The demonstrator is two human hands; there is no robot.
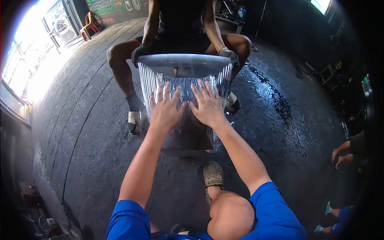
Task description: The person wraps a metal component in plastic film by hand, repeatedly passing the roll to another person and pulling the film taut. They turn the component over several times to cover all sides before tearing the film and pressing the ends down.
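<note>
Person in blue sleeves, seated low, both arms stretched forward. Left hand (165, 109) and right hand (207, 105) lie side by side, thumbs nearly touching. Both are open with fingers spread and palms pressed flat, gripping nothing.

Under the palms is a clear sheet (149, 82), ribbed and shiny, draped over the front of a grey panel (184, 60). The panel stands tilted on the floor (296, 120) between two people, straight ahead of the person.

A co-worker sits opposite, and their gloved hands (229, 54) clasp the panel's two upper corners.

The person's own sandalled foot (213, 175) is planted just below the panel's lower edge. The floor is dark and wet in streaks. A red chair (89, 23) stands far back on the left. Other people's limbs (341, 154) show at the right edge.
</note>
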